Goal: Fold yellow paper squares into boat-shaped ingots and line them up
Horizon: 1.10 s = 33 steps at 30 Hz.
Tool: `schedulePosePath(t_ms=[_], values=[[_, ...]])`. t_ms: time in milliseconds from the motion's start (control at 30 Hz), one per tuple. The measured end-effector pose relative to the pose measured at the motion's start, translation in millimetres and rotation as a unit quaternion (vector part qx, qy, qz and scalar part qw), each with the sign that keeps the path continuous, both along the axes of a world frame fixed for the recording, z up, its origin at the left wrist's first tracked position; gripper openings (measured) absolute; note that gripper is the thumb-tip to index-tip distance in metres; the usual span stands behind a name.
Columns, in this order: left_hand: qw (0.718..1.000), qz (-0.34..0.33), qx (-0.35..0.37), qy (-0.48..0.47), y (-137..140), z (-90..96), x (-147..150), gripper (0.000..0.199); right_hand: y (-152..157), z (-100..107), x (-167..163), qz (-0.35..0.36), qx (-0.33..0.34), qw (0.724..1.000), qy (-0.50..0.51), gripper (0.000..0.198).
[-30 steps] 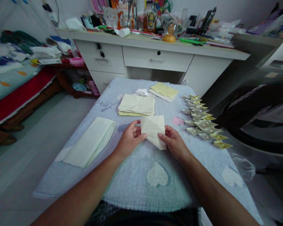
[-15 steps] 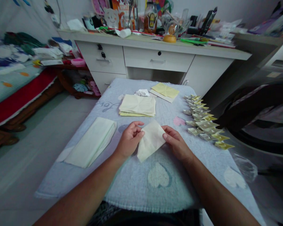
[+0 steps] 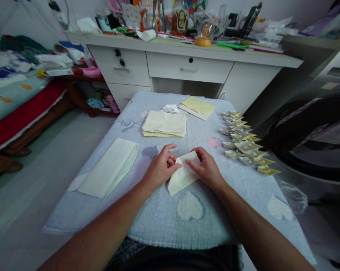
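Note:
A pale cream sheet of paper (image 3: 184, 176), partly folded, is held between both hands just over the cloth. My left hand (image 3: 163, 165) pinches its left side with thumb and fingers, the index finger raised. At its upper right, my right hand (image 3: 206, 166) grips the paper, thumb on top and fingers behind. Beyond the hands lies a stack of creased cream and yellow sheets (image 3: 164, 123). To the left rests a folded bundle of whitish paper (image 3: 109, 167). Rows of small folded paper boats (image 3: 245, 141) line the right side.
A blue patterned cloth (image 3: 155, 226) covers the table. At its far side are a yellow sheet (image 3: 198, 105) on a white one and a crumpled white paper (image 3: 170, 108). Behind stands a cluttered white desk (image 3: 187, 69); a washing machine (image 3: 311, 113) is at right, a bed (image 3: 20, 98) at left.
The paper's top corner has been folded down, so its upper edge is now straighter. My right thumb has moved left onto the sheet, and my left hand has shifted slightly right.

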<state>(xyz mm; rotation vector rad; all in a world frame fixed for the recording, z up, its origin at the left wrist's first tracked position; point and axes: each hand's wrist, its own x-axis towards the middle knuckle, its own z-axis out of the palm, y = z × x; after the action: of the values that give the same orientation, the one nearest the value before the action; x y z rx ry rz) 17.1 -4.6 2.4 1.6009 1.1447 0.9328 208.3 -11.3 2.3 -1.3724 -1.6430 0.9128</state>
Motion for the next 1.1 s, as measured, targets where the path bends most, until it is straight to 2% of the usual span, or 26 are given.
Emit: schedulePosePath(t_ms=[100,300,367,433,533,700,933,1100], values=[[0.999,0.005,-0.025,-0.035,1.0,2.7,1.9,0.058,0.7,1.1,-0.6,-0.01,-0.01,1.0,0.019,0.021],[0.988,0.015,-0.08,-0.131,4.6,6.5,1.8,0.058,-2.8,3.8,-2.0,0.016,-0.079,0.982,0.172,0.027],[0.985,0.013,-0.089,-0.149,5.9,6.2,1.0,0.054,-3.6,3.0,-2.2,0.023,-0.092,0.979,0.179,0.025],[0.986,0.009,-0.087,-0.144,6.9,5.0,0.3,0.046,-3.8,2.3,-2.3,0.018,-0.081,0.986,0.142,0.022],[0.996,0.017,-0.048,-0.073,7.3,2.4,-0.7,0.033,-3.3,2.6,-2.7,-0.015,-0.026,0.999,0.019,0.015],[0.992,0.023,0.064,0.106,4.7,-1.0,-1.4,0.022,-1.4,0.8,-3.8,-0.039,0.04,0.988,-0.146,0.01],[0.972,0.002,0.134,0.195,3.2,-4.7,-0.1,0.031,1.4,-6.7,-4.5,-0.019,0.088,0.972,-0.217,0.016],[0.94,-0.015,0.214,0.265,4.8,-5.4,-5.2,0.025,-0.1,-6.7,-5.1,-0.008,0.107,0.961,-0.255,0.018]])
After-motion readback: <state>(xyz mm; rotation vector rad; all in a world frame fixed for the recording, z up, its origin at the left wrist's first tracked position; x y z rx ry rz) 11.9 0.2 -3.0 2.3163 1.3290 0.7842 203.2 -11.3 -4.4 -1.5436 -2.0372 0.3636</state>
